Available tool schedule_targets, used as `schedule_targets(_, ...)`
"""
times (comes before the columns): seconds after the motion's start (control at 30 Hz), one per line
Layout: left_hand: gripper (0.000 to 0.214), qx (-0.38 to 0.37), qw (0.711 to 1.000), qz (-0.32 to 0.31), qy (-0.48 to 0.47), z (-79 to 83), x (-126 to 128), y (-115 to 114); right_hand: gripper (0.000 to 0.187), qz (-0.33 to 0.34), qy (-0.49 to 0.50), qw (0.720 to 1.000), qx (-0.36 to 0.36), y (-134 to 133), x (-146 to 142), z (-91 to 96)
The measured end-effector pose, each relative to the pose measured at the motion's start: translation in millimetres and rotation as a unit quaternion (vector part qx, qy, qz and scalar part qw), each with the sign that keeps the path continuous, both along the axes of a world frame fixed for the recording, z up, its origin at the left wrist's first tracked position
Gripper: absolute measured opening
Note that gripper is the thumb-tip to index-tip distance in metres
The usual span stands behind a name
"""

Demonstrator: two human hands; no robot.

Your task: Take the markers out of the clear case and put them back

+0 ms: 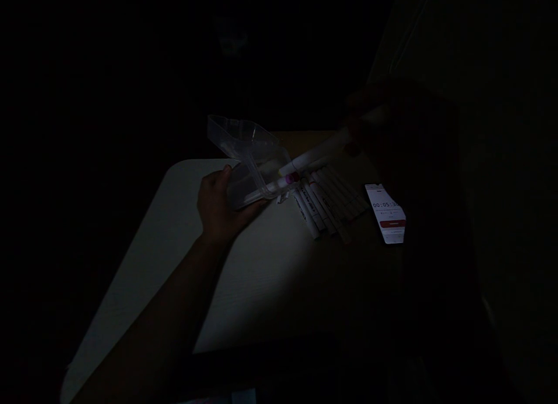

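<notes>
My left hand [218, 203] grips a transparent plastic box [257, 171] at its near side, thumb over the rim, and its hinged lid [238, 135] stands open. A white marker with a pink band [279, 186] lies in the box and pokes out at the right corner. My right hand [370, 122], nearly lost in shadow at the upper right, holds a white marker [318, 151] whose far end reaches the box's edge. Several similar markers [326, 203] lie side by side just right of the box.
A phone [386, 213] showing a running timer lies right of the markers on a pale table [148, 264]. The table's left edge slants away into darkness, and the room around it is very dim. A dark shape fills the lower right.
</notes>
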State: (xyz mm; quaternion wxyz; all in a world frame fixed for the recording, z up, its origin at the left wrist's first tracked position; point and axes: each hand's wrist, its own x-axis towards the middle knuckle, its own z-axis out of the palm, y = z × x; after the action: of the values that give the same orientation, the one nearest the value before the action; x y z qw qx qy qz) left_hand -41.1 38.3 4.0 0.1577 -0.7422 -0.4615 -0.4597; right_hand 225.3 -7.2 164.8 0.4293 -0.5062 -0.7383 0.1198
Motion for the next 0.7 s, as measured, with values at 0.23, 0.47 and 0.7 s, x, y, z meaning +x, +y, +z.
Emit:
schedule_targets(0.23,0.094,-0.023,0.999,0.024,0.0,2.1,1,-1,0.023,-0.036,-0.029,0.999,0.01,6,-6,-5.4)
schedule_targets(0.47,0.092,-0.052,0.998,0.014,-0.021,5.4,3,-5,0.022,-0.022,-0.037,0.999,0.017,11,-3,-8.3)
schedule_targets(0.7,0.093,-0.053,0.998,0.019,-0.016,4.7,2,-5,0.013,0.032,0.014,0.999,-0.01,5,-11,-7.1)
